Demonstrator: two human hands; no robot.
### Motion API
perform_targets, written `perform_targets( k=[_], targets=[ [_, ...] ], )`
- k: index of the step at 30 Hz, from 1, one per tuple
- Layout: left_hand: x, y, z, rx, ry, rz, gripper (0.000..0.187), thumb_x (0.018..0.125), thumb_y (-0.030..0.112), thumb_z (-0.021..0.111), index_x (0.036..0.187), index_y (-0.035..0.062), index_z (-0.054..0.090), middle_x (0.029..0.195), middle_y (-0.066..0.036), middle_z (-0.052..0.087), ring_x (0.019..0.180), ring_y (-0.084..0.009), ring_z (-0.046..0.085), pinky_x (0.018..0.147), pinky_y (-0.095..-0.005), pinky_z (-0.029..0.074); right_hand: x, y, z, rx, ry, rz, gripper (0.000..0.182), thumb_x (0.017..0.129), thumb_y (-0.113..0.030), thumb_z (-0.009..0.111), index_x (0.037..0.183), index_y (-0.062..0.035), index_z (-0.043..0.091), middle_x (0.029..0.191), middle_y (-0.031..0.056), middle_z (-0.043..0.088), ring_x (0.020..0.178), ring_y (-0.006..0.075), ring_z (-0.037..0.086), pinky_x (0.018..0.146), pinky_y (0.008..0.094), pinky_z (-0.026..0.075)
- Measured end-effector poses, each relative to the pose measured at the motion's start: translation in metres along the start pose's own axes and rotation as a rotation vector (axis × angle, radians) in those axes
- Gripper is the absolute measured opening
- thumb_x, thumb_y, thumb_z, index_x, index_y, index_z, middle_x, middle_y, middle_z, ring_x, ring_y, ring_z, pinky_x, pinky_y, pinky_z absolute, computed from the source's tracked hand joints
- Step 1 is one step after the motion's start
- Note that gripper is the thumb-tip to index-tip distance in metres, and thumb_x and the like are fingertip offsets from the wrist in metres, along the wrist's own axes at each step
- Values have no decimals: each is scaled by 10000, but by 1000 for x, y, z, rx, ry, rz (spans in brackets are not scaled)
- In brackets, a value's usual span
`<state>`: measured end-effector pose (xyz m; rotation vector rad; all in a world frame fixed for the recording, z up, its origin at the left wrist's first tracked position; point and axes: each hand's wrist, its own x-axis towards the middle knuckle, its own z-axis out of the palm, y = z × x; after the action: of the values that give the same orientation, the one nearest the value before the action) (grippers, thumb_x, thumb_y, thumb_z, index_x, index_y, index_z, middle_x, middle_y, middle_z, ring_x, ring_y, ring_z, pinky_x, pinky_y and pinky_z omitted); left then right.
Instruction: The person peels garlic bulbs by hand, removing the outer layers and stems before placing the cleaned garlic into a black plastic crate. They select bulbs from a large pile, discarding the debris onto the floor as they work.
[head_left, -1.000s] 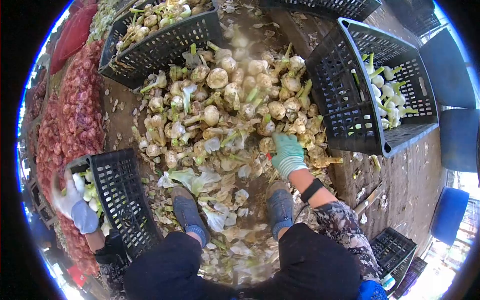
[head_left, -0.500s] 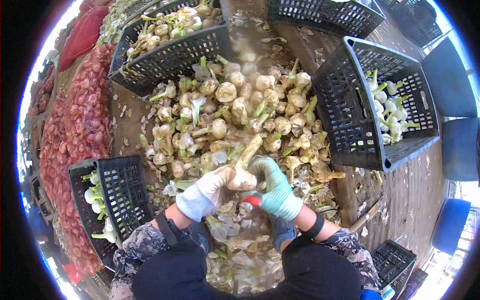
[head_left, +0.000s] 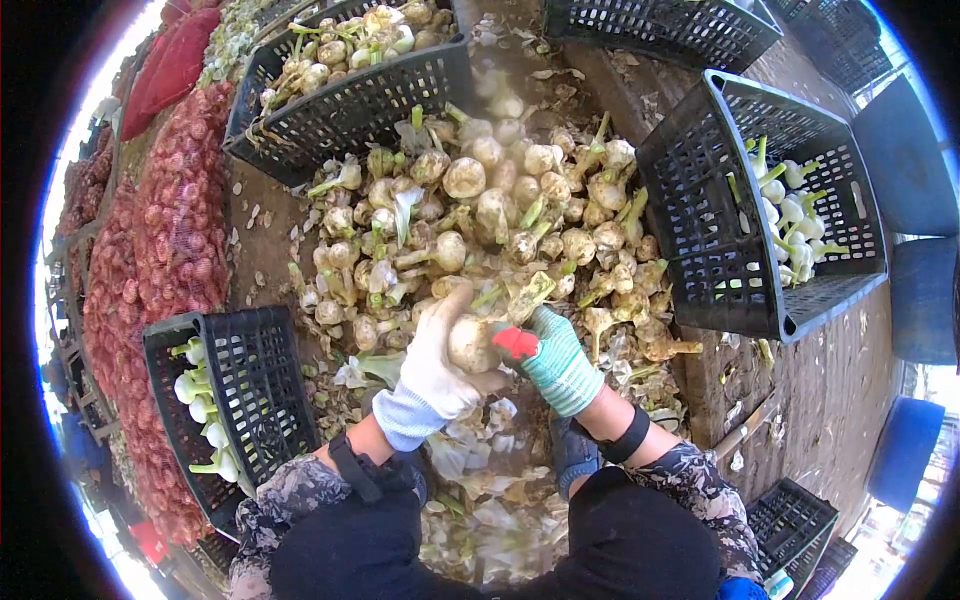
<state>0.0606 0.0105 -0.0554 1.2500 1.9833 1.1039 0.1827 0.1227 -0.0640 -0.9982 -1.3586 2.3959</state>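
My left hand, in a white glove with a grey-blue cuff, is closed around a garlic bulb. The bulb's thick cut stem points up and to the right. At the bulb's right side, my right hand in a green-and-white striped glove is closed at the stem base. A red piece covers its thumb, which presses against the bulb. Beyond both hands lies a heap of soil-stained garlic bulbs with stems. Loose peeled skins litter the ground between my feet.
Black crates stand around the heap: one with unpeeled garlic at back left, one with clean white bulbs at right, another with white bulbs at left. Red net sacks line the left side. Blue barrels stand far right.
The bulb has turned in my left hand, its stem now leaning further right. My right thumb has come up from below the bulb onto its right side.
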Motion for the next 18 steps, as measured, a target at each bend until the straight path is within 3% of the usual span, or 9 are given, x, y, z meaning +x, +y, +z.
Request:
perform_targets(
  k=[4, 10, 12, 15, 16, 17, 18],
  targets=[
    [0, 1, -3, -432, -45, -178, 1080, 470, 247, 868, 1327, 14, 254, 1102, -75, 468, 976, -159, 497, 864, -286, 413, -1, -10, -2, -142, -51, -66, 341, 724, -152, 661, 1001, 25, 570, 881, 69, 609, 778, 117, 537, 702, 262, 451],
    [-1, -8, -3, -284, -66, -51, 1094, 472, 210, 868, 1337, 8, 229, 1095, -81, 482, 963, -147, 495, 845, -269, 418, -1, -10, -3, -124, -48, -18, 313, 721, -119, 645, 991, 25, 578, 904, 86, 616, 804, 120, 550, 726, 269, 450],
    [-1, -6, -3, -563, -89, -161, 953, 577, 255, 810, 1320, 15, 263, 1089, -104, 493, 921, -178, 524, 786, -279, 454, -1, -7, 1, -18, -25, -54, 287, 720, -93, 641, 978, 18, 580, 909, 84, 615, 820, 123, 553, 742, 275, 450],
    [2, -4, -5, -1170, -236, -445, 773, 724, 443, 630, 1302, 45, 306, 1035, -106, 531, 886, -201, 554, 702, -313, 491, 14, 25, -5, -407, 111, -496, 248, 721, -33, 603, 968, -18, 592, 859, 14, 615, 765, 104, 554, 702, 236, 453],
    [5, -4, -6, -1402, -305, -561, 743, 772, 526, 555, 1298, 58, 319, 1010, -101, 548, 879, -205, 562, 675, -327, 502, 15, 28, -8, -403, 79, -496, 240, 725, -28, 603, 965, -22, 592, 868, 13, 614, 767, 109, 557, 709, 238, 454],
    [10, -13, -10, -1377, -451, -543, 716, 805, 647, 331, 1241, 82, 386, 939, -93, 583, 792, -230, 584, 548, -339, 499, 15, 30, -12, -398, 47, -495, 232, 729, -23, 603, 961, -26, 592, 876, 11, 613, 770, 114, 561, 715, 241, 454],
    [12, -13, -6, -1368, -317, -656, 708, 804, 647, 331, 1230, 85, 396, 913, -86, 589, 765, -228, 582, 523, -338, 490, 15, 33, -14, -394, 13, -493, 225, 734, -19, 603, 958, -29, 593, 885, 10, 612, 773, 119, 564, 721, 243, 455]
  ],
)
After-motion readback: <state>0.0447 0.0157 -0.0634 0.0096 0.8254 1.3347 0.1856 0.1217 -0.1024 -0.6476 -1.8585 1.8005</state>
